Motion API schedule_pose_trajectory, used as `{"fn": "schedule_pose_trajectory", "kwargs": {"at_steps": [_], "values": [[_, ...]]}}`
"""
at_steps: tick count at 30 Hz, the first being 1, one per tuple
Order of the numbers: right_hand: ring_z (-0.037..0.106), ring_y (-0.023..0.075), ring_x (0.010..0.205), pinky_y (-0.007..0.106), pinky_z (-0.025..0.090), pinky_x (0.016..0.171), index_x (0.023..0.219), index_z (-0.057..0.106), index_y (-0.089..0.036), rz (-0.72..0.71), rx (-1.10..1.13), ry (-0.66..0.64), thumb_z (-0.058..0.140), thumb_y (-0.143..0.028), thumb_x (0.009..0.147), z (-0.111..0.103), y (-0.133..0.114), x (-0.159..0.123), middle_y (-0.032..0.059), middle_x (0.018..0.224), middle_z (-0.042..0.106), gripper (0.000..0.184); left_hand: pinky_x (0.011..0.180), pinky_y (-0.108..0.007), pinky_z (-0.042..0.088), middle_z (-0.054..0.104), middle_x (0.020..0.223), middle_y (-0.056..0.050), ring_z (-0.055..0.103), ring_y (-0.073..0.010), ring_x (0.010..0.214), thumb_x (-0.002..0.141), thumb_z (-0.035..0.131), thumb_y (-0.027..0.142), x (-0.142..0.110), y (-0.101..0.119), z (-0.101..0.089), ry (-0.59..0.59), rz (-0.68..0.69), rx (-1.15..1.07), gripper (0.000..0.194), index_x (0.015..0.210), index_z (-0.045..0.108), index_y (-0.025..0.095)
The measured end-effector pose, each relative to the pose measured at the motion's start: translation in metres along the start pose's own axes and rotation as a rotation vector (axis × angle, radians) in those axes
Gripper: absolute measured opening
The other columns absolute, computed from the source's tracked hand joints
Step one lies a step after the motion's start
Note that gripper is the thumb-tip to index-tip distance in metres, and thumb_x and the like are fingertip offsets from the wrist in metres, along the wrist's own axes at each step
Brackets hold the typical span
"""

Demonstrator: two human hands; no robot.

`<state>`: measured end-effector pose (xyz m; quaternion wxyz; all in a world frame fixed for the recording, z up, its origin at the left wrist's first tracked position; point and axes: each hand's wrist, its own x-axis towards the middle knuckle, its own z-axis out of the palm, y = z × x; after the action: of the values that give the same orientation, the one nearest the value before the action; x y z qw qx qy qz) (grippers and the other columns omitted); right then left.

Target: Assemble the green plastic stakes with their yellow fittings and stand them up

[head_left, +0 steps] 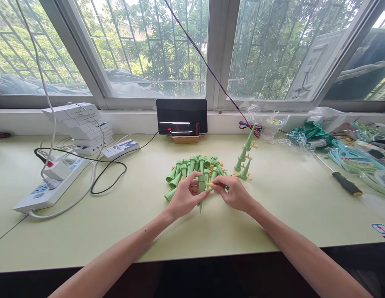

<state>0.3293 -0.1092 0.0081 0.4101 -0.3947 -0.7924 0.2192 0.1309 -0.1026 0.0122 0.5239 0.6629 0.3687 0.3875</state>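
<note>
Between the fingers of my left hand (pixel 186 195) is a green plastic watering spike (pixel 202 182), its pointed tip downward and its wide capped end up. My right hand (pixel 232 191) pinches a small yellow valve (pixel 209 186) at the spike's side; whether it is seated in the spike I cannot tell. Just behind my hands lies a heap of green spikes (pixel 192 163) mixed with small yellow pieces, partly covered by my fingers. To the right, a stack of spikes with yellow valves (pixel 243 156) stands tip up, beside a single upright spike (pixel 245 170).
At the left are a power strip (pixel 43 192) with cables, stacked white boxes (pixel 82 124) and a single white box (pixel 121 149). A phone (pixel 185 129) leans before a black tablet (pixel 181 109). On the right lie a screwdriver (pixel 346 183) and plastic-wrapped items (pixel 350 155).
</note>
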Motion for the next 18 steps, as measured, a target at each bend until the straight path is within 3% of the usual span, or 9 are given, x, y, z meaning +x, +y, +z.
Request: {"fn": "schedule_pose_trajectory", "kwargs": {"at_steps": [18], "values": [[0.040,0.0110,0.054,0.023,0.032,0.052,0.077,0.058,-0.018,0.004,0.004,0.007,0.053,-0.024,0.093,0.0010,0.0014,-0.0002,-0.0017,0.061,0.053,0.018,0.042,-0.018,0.041,0.055,0.071,0.004,0.047,-0.0066,0.049,0.079,0.073,0.040,0.0004,0.0015,0.0001,-0.005,0.005,-0.010,0.045,0.110,0.048,0.022]]}}
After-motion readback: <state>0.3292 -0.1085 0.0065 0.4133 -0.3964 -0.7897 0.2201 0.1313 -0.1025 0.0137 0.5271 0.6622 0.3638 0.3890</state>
